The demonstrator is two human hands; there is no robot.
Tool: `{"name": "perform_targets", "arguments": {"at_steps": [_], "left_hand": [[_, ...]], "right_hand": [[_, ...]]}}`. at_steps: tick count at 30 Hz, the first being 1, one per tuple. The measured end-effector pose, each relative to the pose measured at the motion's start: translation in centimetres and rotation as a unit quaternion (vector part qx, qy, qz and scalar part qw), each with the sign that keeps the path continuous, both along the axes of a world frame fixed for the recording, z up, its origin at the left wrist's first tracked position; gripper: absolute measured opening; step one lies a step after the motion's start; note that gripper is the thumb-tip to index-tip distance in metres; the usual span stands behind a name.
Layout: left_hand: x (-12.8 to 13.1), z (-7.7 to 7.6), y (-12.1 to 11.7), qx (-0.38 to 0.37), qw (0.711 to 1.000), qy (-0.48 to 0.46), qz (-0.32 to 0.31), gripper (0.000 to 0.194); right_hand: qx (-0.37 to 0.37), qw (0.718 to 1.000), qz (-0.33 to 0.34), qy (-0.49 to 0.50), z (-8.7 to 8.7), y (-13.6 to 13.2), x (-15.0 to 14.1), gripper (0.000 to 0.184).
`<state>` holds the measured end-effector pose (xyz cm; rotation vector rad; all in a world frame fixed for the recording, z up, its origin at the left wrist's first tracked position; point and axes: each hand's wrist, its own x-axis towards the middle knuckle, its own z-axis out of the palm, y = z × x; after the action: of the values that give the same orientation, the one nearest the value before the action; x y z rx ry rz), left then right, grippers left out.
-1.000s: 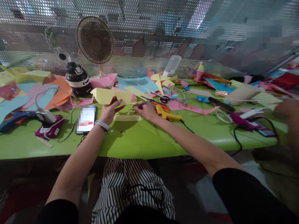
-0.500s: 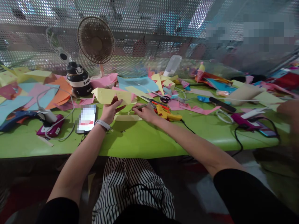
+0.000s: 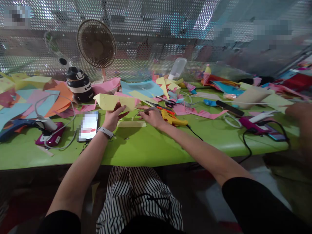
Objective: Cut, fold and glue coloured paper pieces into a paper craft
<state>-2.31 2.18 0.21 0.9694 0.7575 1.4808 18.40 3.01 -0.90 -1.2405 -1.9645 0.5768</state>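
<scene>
My left hand (image 3: 113, 119) holds up a folded piece of pale yellow paper (image 3: 107, 102) between thumb and fingers. Close by on the right, my right hand (image 3: 153, 117) is low over the table, fingers bent around what looks like a slim, dark, pen-like tool (image 3: 147, 110); its exact kind is unclear. Below both hands a pale yellow paper strip (image 3: 131, 124) lies flat. A yellow glue gun (image 3: 174, 119) rests just right of my right hand. Behind it are an orange-handled tool (image 3: 168, 109) and black-handled scissors (image 3: 170, 103).
Left of my arm lie a phone (image 3: 89, 126), a purple power strip (image 3: 52, 135) and a blue glue gun (image 3: 17, 126). A black bottle (image 3: 80, 85) and a fan (image 3: 97, 44) stand behind. Coloured paper covers the back. Another person's blurred hand (image 3: 298, 113) is at far right.
The view has shifted slightly. My right hand's fingers have moved a little around the slim tool. My left hand keeps the yellow paper raised.
</scene>
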Motion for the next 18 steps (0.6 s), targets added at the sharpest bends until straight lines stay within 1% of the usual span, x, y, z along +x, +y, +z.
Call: {"name": "perform_targets", "arguments": {"at_steps": [6, 12, 14, 18], "left_hand": [[-0.1, 0.0, 0.0, -0.002, 1.0, 0.008, 0.003, 0.036], [0.0, -0.1, 0.1, 0.01, 1.0, 0.005, -0.007, 0.034], [0.0, -0.1, 0.0, 0.007, 1.0, 0.002, -0.007, 0.034], [0.0, 0.0, -0.1, 0.0, 1.0, -0.003, -0.003, 0.034]], "right_hand": [[-0.001, 0.999, 0.004, -0.05, 0.7, -0.7, -0.7, 0.024], [-0.005, 0.997, -0.003, -0.082, 1.1, -1.2, -1.1, 0.024], [-0.003, 0.997, -0.001, -0.076, 1.1, -1.2, -1.2, 0.023], [-0.016, 0.999, 0.005, -0.033, 0.8, -1.0, -1.1, 0.024]]}}
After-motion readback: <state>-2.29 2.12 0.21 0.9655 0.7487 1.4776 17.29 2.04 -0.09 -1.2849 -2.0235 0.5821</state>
